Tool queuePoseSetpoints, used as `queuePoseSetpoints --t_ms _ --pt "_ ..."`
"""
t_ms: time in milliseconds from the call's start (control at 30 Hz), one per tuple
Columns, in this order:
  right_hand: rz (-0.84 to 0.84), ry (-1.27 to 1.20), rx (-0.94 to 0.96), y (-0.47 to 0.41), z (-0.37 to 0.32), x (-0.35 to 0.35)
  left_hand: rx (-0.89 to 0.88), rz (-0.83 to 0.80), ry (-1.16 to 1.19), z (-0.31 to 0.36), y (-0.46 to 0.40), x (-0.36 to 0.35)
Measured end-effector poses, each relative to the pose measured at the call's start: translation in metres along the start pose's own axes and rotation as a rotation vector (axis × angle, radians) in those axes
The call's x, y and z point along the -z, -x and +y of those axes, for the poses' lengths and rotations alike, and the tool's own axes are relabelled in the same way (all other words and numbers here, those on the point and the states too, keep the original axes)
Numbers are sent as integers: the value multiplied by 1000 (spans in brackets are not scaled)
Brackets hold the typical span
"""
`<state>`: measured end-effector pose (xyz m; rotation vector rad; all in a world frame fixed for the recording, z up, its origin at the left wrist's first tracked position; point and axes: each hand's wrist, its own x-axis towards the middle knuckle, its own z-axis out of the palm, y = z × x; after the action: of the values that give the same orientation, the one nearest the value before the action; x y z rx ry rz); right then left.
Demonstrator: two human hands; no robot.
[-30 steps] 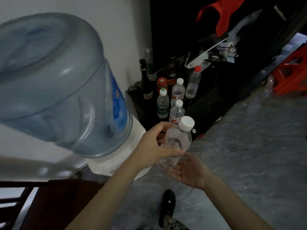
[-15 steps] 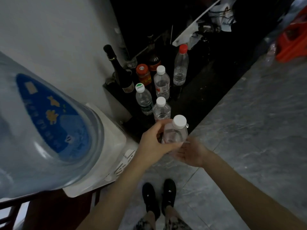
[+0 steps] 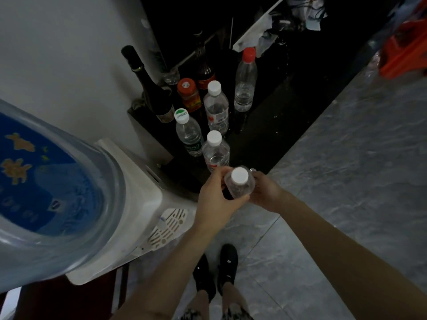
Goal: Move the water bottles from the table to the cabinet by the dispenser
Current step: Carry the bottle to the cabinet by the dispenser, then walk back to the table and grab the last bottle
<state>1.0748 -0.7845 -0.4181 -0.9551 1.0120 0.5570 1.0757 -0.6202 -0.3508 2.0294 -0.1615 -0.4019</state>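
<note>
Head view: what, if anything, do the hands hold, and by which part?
A white-capped water bottle: left hand grips its body; right hand steadies the other side.

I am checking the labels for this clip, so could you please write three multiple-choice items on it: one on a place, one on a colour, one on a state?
1. Where is the held bottle?
A. on the floor
B. over the near edge of the black cabinet
C. on the dispenser

2. What colour is the cap of the far right bottle?
A. red
B. green
C. white

3. How does the left hand stand?
A. flat on the cabinet
B. hanging idle
C. gripping the held bottle

Answers:
1 B, it hangs above the cabinet edge.
2 A, its cap shows red.
3 C, its fingers curl round the bottle; the right hand is at its other side.
</note>
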Motion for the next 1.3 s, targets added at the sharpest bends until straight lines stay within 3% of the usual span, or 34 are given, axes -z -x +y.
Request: queuePoseSetpoints --t_ms 233,500,833,900,1067,1300 --pt "12 -9 37 2 -8 0 25 87 -36 -13 -2 -20" --pt "19 50 60 20 -23 5 52 11 -46 -1 -11 -22" --pt "81 214 167 86 -78 -8 71 -126 -418 17 7 25" --pt "119 346 241 104 -91 -16 29 -103 -490 23 16 44" --pt "272 974 609 158 -101 -44 -90 6 -764 50 39 99" --pt "295 1420 874 216 -46 -81 -170 182 -908 97 90 147"
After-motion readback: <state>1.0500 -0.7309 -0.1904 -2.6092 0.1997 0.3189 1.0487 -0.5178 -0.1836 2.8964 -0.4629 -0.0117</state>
